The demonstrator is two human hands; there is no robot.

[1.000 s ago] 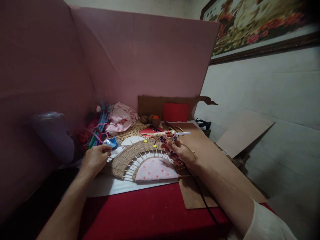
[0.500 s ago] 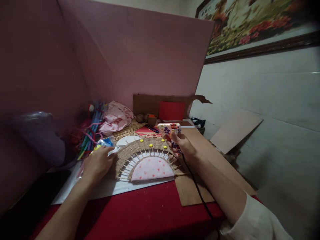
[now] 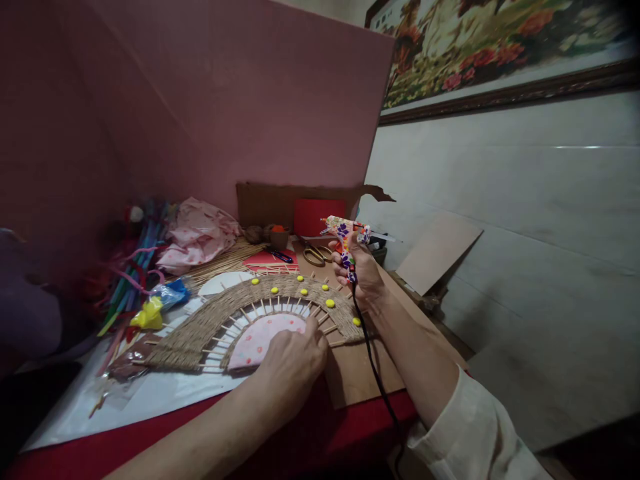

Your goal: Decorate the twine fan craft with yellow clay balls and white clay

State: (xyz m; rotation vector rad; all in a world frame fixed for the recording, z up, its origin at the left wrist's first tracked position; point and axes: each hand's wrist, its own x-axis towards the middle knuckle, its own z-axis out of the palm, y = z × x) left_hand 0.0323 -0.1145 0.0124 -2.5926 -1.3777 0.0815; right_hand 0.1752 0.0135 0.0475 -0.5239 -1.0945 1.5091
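Note:
My right hand [image 3: 361,270] grips a floral-patterned hot glue gun [image 3: 345,233], held up over the right side of the table, its black cord hanging down. My left hand [image 3: 295,360] is closed, fingertips bent together above the right end of the pink dotted fabric half circle [image 3: 257,343]. Whatever those fingers hold, if anything, is hidden. Around the fabric arches a fan-shaped piece of woven twine [image 3: 193,327] on thin wooden sticks. Several yellow buttons [image 3: 304,292] dot the twine band, mostly on its upper and right parts.
Scissors [image 3: 316,256], a utility knife [image 3: 279,255] and red paper [image 3: 320,217] lie behind. Crumpled pink fabric [image 3: 197,233], pipe cleaners [image 3: 143,260] and plastic bags with yellow [image 3: 149,313] and blue [image 3: 174,292] contents are at left. Brown board [image 3: 350,380] extends under the fan's right side.
My left hand has moved from the bags at the left over to the right end of the pink half circle. The glue gun has risen and tilted, uncovering the scissors. The view has turned right.

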